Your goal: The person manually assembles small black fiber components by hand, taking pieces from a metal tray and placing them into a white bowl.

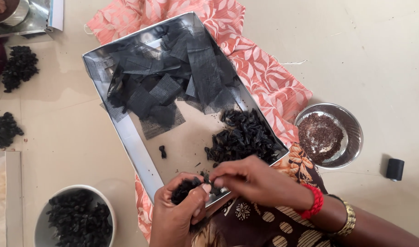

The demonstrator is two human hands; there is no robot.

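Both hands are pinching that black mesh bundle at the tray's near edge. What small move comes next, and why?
Probably close the bundle: the left hand cups it while the right hand pinches its top. When closed, it would likely go onto the pile of finished black pieces in the tray, just beyond the hands.

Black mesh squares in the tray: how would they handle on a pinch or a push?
The black mesh squares look thin and see-through, so probably very light and floppy. They lie overlapped and crumpled in the metal tray, so a push would likely drag several together. Pinching one alone may be fiddly.
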